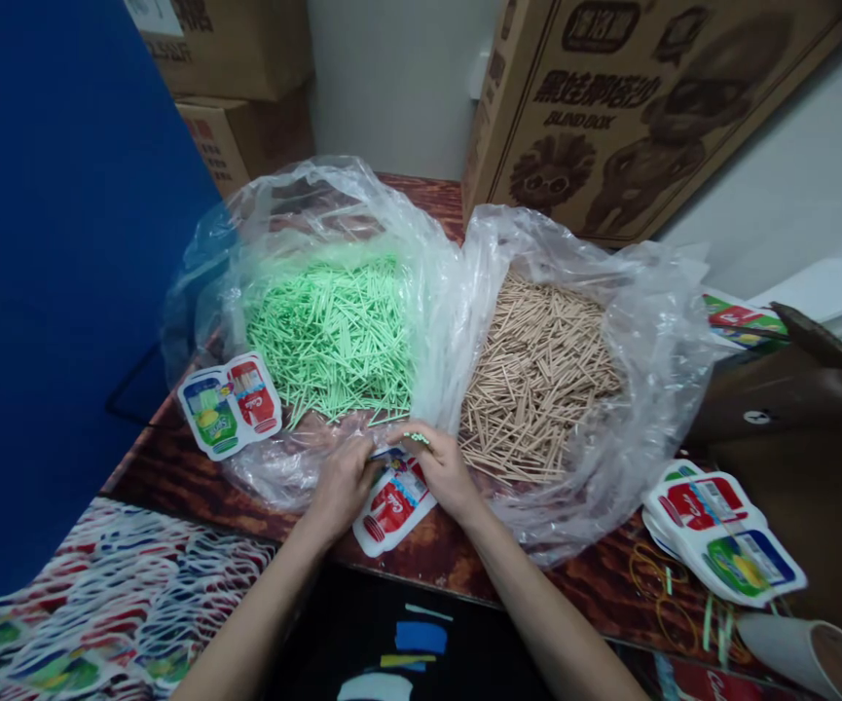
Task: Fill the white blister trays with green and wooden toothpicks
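My left hand [344,487] is closed at the upper left edge of a bottle-shaped packet [393,504] with a red Cola print. On the packet's other side, my right hand [448,475] is closed round a small bunch of green sticks [416,438], their ends showing by the fingers. Beyond my hands, a clear plastic bag [442,292] lies open around a heap of loose green sticks [337,336]. To its right, a second open bag [654,321] surrounds a pile of brown sticks [544,375]. My fingers partly hide the packet's upper half.
Another packet [231,404], with sticks inside, lies left of the green heap. Several packets are stacked [723,531] at the right, near rubber bands [658,584] and a tipped cup [807,652]. Many packets stand in rows [135,594] lower left. A large carton [610,107] stands behind.
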A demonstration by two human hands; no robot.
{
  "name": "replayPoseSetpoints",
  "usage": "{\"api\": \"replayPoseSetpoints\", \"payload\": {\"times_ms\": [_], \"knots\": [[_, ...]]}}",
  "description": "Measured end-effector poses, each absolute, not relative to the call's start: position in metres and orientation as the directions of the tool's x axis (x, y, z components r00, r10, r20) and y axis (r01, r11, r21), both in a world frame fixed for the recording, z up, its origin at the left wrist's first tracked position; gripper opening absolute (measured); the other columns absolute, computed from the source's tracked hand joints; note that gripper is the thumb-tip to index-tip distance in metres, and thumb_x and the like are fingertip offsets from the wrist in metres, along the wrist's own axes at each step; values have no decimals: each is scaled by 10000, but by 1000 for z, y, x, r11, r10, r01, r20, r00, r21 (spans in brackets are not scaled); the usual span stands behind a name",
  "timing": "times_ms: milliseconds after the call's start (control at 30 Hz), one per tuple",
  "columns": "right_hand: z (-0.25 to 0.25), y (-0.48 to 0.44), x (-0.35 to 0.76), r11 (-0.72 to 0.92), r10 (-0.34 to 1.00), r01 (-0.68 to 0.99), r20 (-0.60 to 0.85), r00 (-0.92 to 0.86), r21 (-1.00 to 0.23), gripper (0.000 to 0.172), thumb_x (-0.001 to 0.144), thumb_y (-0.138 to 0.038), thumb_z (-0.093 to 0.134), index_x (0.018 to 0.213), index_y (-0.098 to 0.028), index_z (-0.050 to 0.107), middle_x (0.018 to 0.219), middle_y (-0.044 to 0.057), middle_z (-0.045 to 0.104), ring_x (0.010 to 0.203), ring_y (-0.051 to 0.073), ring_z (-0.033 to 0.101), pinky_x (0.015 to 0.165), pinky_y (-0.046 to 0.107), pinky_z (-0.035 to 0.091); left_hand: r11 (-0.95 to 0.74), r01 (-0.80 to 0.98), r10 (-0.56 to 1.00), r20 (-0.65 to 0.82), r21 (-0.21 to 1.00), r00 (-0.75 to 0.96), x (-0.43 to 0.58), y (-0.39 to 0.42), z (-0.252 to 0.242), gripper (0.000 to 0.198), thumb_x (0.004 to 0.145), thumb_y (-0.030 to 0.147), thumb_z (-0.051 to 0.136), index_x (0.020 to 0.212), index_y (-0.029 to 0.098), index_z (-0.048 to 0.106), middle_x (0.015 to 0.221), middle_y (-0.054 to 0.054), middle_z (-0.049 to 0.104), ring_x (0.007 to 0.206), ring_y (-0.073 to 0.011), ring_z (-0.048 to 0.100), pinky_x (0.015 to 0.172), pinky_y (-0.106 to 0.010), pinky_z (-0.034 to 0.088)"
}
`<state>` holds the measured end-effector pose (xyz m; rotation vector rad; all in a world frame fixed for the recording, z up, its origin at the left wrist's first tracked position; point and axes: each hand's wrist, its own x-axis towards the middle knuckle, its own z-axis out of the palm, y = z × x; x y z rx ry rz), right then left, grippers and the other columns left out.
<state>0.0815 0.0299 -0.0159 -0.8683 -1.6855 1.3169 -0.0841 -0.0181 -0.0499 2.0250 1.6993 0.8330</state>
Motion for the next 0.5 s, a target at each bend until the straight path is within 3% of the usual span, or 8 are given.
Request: {"api": "replayPoseSetpoints", "payload": {"times_ms": [233, 400, 500], "knots": [[-15, 28, 82, 211, 887, 48, 171, -428, -976, 181, 898, -256, 502, 874, -208, 676, 894, 37, 683, 891, 191, 625, 850, 313, 466, -319, 771, 943, 265, 552, 201, -90, -28, -44, 225, 903, 114, 418, 949, 183, 626, 870, -64, 601, 818, -186, 569, 708, -298, 457], [-11, 26, 81, 189, 893, 43, 153, -423, -981, 188, 897, -279, 505, 865, -217, 679, 892, 34, 682, 898, 195, 624, 862, 320, 469, -239, 777, 952, 299, 582, 69, -89, -32, -48, 347, 917, 127, 407, 1226, 213, 538, 949, -70, 580, 885, -195, 579, 750, -317, 480], [-11, 26, 81, 180, 896, 41, 147, -419, -983, 184, 895, -283, 511, 863, -217, 680, 889, 32, 684, 896, 196, 625, 864, 320, 469, -197, 744, 935, 351, 638, -54, -91, -34, -53, 210, 894, 161, 483, 1077, 176, 586, 945, -69, 621, 891, -201, 606, 764, -318, 485]]}}
